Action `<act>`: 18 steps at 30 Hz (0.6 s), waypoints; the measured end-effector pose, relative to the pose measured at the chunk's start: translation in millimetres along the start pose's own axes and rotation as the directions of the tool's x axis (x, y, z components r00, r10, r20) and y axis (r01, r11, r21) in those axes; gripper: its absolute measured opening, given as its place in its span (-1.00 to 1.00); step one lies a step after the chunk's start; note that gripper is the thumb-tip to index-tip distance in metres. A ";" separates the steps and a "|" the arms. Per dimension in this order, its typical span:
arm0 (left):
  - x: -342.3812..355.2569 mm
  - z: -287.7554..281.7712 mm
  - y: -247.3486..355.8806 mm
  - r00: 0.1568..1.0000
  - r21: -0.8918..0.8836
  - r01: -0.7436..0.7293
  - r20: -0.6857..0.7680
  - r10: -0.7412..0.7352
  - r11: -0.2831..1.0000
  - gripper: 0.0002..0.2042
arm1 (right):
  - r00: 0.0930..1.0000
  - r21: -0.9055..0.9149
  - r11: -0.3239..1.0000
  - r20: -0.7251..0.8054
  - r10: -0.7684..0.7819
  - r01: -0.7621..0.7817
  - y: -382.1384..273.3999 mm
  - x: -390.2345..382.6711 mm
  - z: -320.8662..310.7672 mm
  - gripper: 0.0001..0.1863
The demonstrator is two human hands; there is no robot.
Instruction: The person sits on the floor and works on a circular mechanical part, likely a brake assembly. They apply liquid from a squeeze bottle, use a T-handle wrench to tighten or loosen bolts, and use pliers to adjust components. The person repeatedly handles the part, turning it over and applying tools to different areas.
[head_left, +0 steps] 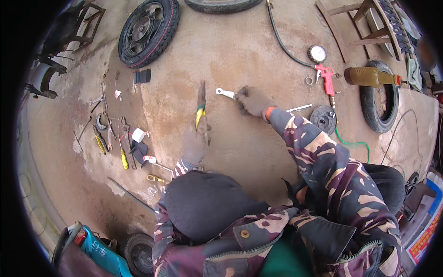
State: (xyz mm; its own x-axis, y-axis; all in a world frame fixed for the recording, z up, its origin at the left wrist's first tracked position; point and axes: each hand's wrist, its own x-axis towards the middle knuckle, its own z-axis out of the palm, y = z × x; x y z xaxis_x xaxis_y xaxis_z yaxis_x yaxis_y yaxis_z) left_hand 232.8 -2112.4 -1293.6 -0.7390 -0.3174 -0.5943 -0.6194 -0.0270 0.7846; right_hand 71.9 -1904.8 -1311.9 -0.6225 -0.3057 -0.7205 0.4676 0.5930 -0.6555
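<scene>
Gripping a yellow-handled tool (200, 112), left hand (195, 142) is near right hand (254, 101) with wrench (224, 93)

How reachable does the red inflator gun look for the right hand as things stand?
Probably yes: the red inflator gun lies rightward of the right hand with nothing visible blocking the way, though the silver ring-ended tool in that hand would likely need putting down first.

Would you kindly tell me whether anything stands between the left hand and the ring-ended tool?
Nothing visible stands between the left hand and the ring-ended tool, which the right hand holds. The yellow-handled tool in the left hand points forward, just left of that gap.
</scene>
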 end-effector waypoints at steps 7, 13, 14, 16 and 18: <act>-6.2 -19.7 -5.0 1.000 0.053 -0.009 0.001 0.009 0.999 -0.43 | 0.925 -0.212 0.934 -0.189 -0.329 0.288 3.0 -6.8 -1.9 -0.61; -11.3 -17.0 -31.5 0.999 0.047 0.047 0.006 -0.047 0.998 -0.45 | 0.885 -0.456 0.811 -0.097 -0.455 0.366 6.8 -13.2 -9.4 -0.64; -10.5 -16.3 -34.0 0.998 0.070 0.065 0.023 -0.066 0.995 -0.45 | 0.886 -0.476 0.799 -0.084 -0.457 0.367 6.8 -13.6 -9.6 -0.64; -5.9 -14.2 -35.1 0.994 0.122 0.086 0.059 -0.094 0.989 -0.45 | 0.867 -0.516 0.761 -0.069 -0.494 0.393 6.2 -13.7 -7.9 -0.65; -0.5 -11.1 -33.2 0.994 0.129 0.086 0.049 -0.093 0.988 -0.42 | 0.829 -0.576 0.703 -0.075 -0.553 0.417 5.6 -14.6 -4.9 -0.67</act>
State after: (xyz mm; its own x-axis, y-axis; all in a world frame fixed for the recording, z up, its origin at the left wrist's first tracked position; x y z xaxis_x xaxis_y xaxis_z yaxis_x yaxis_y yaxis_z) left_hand 256.8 -2121.9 -1317.3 -0.6907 -0.2663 -0.6724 -0.7094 0.0688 0.7014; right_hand 80.5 -1893.4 -1304.0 -0.8221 -0.5260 -0.2179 -0.2926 0.7186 -0.6309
